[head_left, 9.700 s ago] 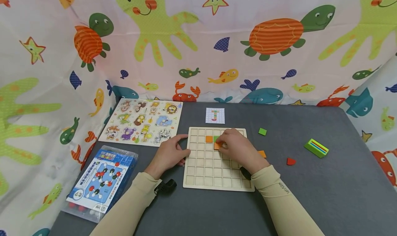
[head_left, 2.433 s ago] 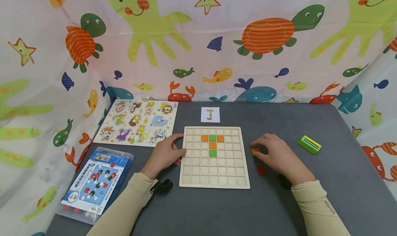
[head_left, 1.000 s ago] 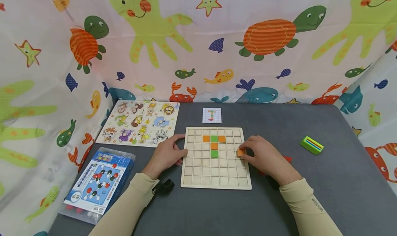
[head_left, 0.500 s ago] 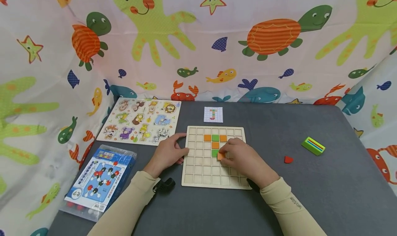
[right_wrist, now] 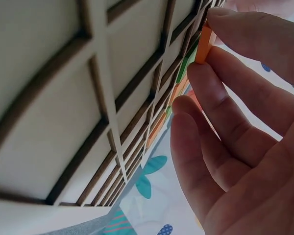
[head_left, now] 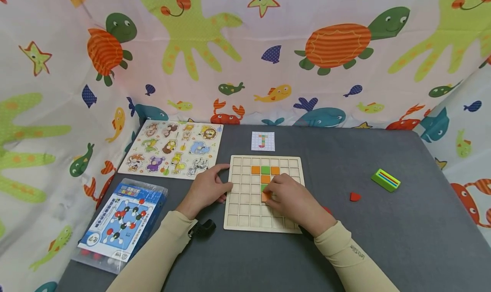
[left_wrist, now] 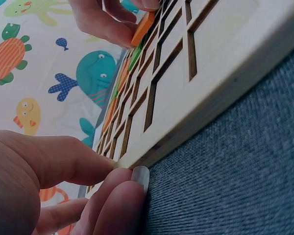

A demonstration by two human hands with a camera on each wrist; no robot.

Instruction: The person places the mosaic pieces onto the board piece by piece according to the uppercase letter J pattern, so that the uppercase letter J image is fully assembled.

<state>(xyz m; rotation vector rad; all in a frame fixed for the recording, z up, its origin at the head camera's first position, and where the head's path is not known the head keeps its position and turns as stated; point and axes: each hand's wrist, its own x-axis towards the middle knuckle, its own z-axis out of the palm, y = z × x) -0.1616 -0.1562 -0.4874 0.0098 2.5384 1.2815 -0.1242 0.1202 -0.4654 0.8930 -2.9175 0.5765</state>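
An orange tile is pinched between the thumb and fingers of the right hand, at the cell of the wooden grid board just nearer the person than a green tile. Whether the cell's floor is touched cannot be told. A fingertip pinch is probably used because the tile is small and its neighbours lie close. The board's left edge is grasped by the left hand, presumably so that sliding is prevented. Farther up the column, 1 more orange square is seated, topped by a row of 3 squares. A printed card is laid just beyond the board, likely so that its coloured figure can be seen from above. A red piece and a striped green block are kept on the bench at the right. An animal puzzle and a blue packet are placed leftward, apparently out of the way
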